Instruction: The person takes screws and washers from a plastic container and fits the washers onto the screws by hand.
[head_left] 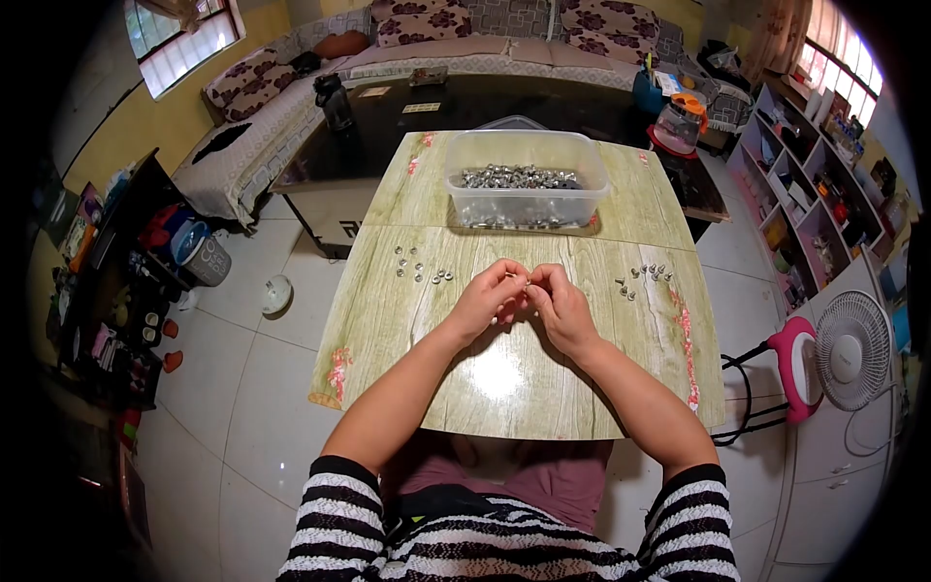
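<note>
My left hand and my right hand meet over the middle of the table, fingertips pinched close together. A tiny piece shows between the fingertips, too small to name. To the left of my left hand lie several small round metal pieces, ring-like or cap-like. On the right, beyond my right hand, several small metal pieces with stems, like screws or studs, are grouped loosely. Behind both hands stands a clear plastic tub, partly filled with many small metal pieces.
The wood-patterned table has floral decals at its corners. Behind it is a dark glossy table with a pitcher and a dark bottle. A fan and a pink stool stand right.
</note>
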A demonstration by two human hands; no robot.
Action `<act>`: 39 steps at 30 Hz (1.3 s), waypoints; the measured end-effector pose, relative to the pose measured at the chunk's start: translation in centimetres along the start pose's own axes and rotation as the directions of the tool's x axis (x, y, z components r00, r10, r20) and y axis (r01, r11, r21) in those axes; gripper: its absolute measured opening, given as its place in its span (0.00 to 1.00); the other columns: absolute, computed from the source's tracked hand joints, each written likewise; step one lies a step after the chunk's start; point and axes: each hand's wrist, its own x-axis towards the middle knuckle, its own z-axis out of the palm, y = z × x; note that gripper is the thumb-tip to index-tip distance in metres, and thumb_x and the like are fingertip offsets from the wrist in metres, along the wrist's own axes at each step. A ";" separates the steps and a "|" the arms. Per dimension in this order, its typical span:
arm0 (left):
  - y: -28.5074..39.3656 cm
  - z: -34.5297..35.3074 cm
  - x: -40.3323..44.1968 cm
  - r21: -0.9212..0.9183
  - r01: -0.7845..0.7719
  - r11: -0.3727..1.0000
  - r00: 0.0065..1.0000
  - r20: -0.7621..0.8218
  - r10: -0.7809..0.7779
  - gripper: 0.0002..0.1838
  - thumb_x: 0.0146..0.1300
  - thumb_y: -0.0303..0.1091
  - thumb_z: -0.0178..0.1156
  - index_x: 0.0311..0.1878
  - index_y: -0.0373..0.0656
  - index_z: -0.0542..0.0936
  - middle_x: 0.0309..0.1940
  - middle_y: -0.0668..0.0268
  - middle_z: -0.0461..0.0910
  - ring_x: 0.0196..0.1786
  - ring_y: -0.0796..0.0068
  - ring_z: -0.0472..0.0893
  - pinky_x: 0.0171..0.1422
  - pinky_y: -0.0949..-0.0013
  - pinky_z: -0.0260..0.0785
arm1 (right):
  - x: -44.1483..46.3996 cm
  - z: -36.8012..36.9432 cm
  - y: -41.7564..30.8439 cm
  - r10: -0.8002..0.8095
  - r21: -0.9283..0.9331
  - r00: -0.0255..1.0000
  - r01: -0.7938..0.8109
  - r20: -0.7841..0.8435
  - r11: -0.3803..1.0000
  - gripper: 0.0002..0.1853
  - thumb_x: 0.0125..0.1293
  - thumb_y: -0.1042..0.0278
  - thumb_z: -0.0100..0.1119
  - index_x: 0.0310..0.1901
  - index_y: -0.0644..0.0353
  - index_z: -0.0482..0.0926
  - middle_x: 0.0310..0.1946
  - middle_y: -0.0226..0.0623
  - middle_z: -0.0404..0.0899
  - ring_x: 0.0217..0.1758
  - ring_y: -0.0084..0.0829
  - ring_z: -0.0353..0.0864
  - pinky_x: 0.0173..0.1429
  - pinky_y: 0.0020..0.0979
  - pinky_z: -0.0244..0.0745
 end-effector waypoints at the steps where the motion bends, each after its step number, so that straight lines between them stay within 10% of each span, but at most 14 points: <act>1: -0.2 -0.1 0.0 -0.001 0.000 1.000 1.000 -0.001 0.000 0.12 0.64 0.43 0.45 0.34 0.44 0.69 0.17 0.73 0.68 0.17 0.86 0.64 0.22 0.84 0.57 | 0.0 0.0 0.1 0.000 0.000 1.000 0.000 0.001 1.000 0.08 0.61 0.68 0.49 0.39 0.61 0.65 0.30 0.44 0.73 0.33 0.43 0.75 0.36 0.34 0.69; 39: 0.4 0.2 -0.2 -0.096 0.037 0.995 0.999 0.001 -0.037 0.12 0.64 0.41 0.45 0.32 0.44 0.70 0.19 0.73 0.69 0.20 0.86 0.66 0.21 0.84 0.58 | 0.0 0.0 0.1 -0.017 0.003 1.000 0.017 -0.003 1.000 0.08 0.61 0.69 0.49 0.38 0.61 0.65 0.29 0.43 0.73 0.31 0.42 0.75 0.35 0.34 0.69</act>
